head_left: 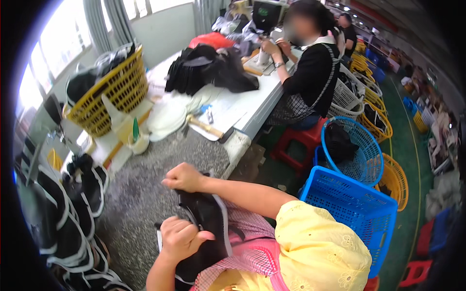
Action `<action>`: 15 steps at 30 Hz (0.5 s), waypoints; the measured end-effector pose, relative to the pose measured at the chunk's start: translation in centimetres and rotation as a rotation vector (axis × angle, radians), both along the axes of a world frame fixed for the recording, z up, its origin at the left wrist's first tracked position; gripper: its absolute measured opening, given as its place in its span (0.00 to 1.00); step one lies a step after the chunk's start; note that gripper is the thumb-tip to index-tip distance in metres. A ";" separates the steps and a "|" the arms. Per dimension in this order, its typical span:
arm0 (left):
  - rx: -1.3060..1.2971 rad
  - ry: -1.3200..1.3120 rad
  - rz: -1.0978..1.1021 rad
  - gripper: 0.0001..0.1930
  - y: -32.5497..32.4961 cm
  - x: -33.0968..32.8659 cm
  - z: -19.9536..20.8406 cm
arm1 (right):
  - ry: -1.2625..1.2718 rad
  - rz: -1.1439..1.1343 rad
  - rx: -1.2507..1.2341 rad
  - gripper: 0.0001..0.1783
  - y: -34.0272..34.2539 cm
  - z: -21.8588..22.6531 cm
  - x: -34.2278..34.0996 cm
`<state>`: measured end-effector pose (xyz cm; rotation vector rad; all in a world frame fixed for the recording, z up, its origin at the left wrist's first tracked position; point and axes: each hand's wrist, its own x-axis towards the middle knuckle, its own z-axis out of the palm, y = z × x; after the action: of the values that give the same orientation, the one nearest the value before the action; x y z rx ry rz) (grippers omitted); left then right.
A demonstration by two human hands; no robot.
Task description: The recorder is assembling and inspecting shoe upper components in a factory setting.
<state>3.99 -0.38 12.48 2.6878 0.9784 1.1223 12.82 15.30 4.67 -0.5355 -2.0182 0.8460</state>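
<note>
Head view: left fingers [178, 232] and right fingers [175, 176] clench black cloth [212, 228], green mark [262, 10] illegible.

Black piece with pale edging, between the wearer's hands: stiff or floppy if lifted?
Probably floppy: the black piece looks like cloth and bends down toward the lap below the left hand and right hand. Likely light, since it looks thin. Unlikely to roll: it appears flat, not rounded.

Creased black fabric piece [212, 213] with pale edging, between left hand [182, 240] and right hand [186, 177], beside the checked apron [255, 259].
</note>
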 end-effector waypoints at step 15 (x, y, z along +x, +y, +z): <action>0.022 0.045 0.504 0.23 0.6 -3.7 -0.7 | -0.061 -0.255 0.377 0.11 4.2 -0.5 0.7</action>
<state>0.27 0.23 11.80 2.5595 1.7247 1.1414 13.55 19.48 4.16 -0.5888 -2.0441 0.2888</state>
